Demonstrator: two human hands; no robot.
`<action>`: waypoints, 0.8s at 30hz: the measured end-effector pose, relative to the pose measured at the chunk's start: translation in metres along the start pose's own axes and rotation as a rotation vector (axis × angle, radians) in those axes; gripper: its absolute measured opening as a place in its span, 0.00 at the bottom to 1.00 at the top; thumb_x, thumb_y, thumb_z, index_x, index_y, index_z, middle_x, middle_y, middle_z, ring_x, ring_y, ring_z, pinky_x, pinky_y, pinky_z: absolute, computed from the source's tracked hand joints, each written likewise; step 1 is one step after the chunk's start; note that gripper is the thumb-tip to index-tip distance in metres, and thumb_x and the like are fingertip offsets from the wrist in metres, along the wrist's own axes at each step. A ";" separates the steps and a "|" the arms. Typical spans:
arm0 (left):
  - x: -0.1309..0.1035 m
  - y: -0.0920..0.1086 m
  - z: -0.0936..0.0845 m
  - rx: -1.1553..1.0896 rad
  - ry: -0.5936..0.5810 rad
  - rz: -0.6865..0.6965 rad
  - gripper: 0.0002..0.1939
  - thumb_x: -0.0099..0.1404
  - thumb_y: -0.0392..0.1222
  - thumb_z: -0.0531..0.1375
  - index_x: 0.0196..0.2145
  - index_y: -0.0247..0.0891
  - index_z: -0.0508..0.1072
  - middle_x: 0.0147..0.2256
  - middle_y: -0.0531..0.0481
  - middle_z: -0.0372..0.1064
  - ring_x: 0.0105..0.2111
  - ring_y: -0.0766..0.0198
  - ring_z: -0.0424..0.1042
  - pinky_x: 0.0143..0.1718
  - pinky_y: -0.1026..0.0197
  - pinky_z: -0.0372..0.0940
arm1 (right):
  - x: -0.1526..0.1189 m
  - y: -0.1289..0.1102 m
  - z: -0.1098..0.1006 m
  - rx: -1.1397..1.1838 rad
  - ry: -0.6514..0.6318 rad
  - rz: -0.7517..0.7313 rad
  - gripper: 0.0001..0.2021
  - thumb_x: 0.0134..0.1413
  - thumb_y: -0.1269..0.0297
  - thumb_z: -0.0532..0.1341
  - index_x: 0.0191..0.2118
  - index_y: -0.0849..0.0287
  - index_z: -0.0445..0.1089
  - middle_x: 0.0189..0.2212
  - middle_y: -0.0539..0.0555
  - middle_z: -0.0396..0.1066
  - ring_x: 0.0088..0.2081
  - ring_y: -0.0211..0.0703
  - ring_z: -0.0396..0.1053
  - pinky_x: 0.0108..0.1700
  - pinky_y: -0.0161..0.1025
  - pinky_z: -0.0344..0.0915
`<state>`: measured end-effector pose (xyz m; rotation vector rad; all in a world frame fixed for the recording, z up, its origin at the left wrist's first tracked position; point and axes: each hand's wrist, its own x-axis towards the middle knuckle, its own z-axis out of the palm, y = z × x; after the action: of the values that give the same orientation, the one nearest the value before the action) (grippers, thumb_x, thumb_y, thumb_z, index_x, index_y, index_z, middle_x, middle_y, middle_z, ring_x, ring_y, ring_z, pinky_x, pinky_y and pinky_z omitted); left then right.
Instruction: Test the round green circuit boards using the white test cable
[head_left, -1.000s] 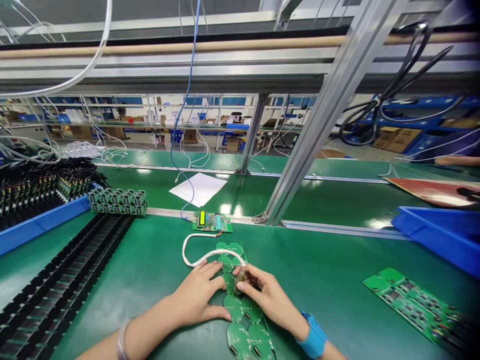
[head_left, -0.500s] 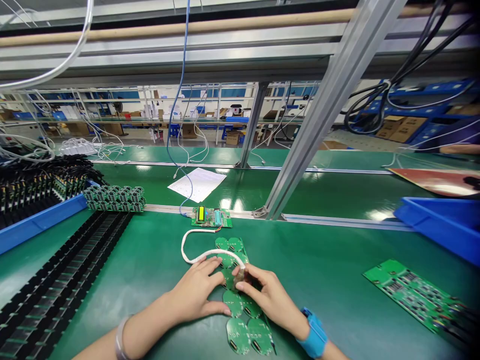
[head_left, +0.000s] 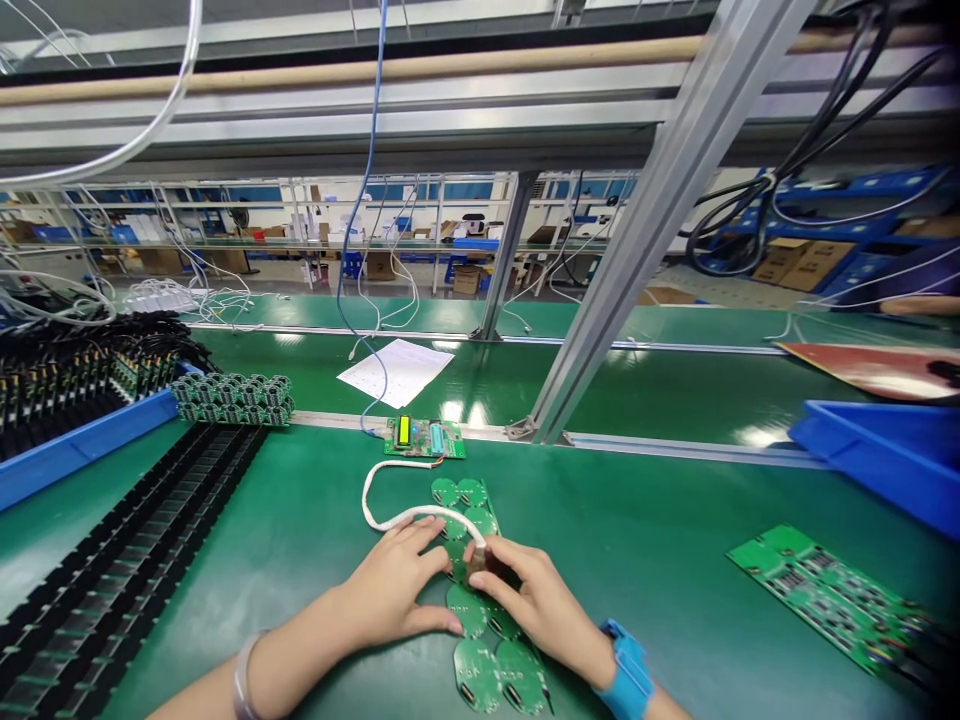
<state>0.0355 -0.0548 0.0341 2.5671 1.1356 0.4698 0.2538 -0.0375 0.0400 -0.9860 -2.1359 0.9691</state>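
A panel of round green circuit boards (head_left: pixel 480 672) lies on the green table in front of me. My right hand (head_left: pixel 529 595) pinches the connector (head_left: pixel 477 562) at the end of a white cable (head_left: pixel 369 495), over the middle of the panel. My left hand (head_left: pixel 401 580) rests with fingers spread along the panel's left edge, holding nothing. The cable runs back to a green board with a lit yellow-green display (head_left: pixel 405 431). What the connector's tip touches is hidden.
Black slotted strips (head_left: pixel 165 530) and stacked round boards (head_left: pixel 234 398) are at the left. A rectangular green board (head_left: pixel 817 590) with wires and a blue bin (head_left: pixel 885 450) are at the right. A metal post (head_left: pixel 630 240) slants up behind the boards.
The view has shifted very slightly. My right hand and the connector have moved a touch and the connector stands a little more upright; my left hand has stayed on the panel.
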 end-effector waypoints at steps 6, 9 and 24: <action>-0.001 0.001 -0.001 0.008 0.001 0.002 0.28 0.58 0.61 0.65 0.46 0.39 0.69 0.59 0.34 0.57 0.61 0.44 0.54 0.62 0.40 0.48 | 0.000 0.001 0.001 -0.011 -0.003 -0.004 0.09 0.62 0.58 0.56 0.34 0.57 0.68 0.29 0.51 0.70 0.31 0.43 0.65 0.35 0.35 0.61; -0.003 0.001 -0.001 0.009 0.007 0.007 0.29 0.57 0.63 0.65 0.47 0.39 0.68 0.60 0.34 0.56 0.62 0.45 0.53 0.62 0.41 0.48 | 0.000 0.003 0.002 -0.019 -0.004 -0.008 0.09 0.62 0.59 0.56 0.34 0.57 0.68 0.29 0.51 0.69 0.31 0.43 0.65 0.35 0.36 0.61; -0.001 0.005 0.001 -0.011 -0.054 -0.054 0.31 0.56 0.58 0.68 0.48 0.34 0.67 0.61 0.30 0.52 0.63 0.45 0.50 0.62 0.40 0.48 | 0.001 0.005 0.004 0.034 0.003 -0.028 0.06 0.61 0.63 0.58 0.35 0.58 0.68 0.30 0.50 0.69 0.32 0.42 0.64 0.35 0.34 0.59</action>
<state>0.0386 -0.0589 0.0353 2.5169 1.1772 0.3904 0.2521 -0.0362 0.0339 -0.9375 -2.1182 0.9864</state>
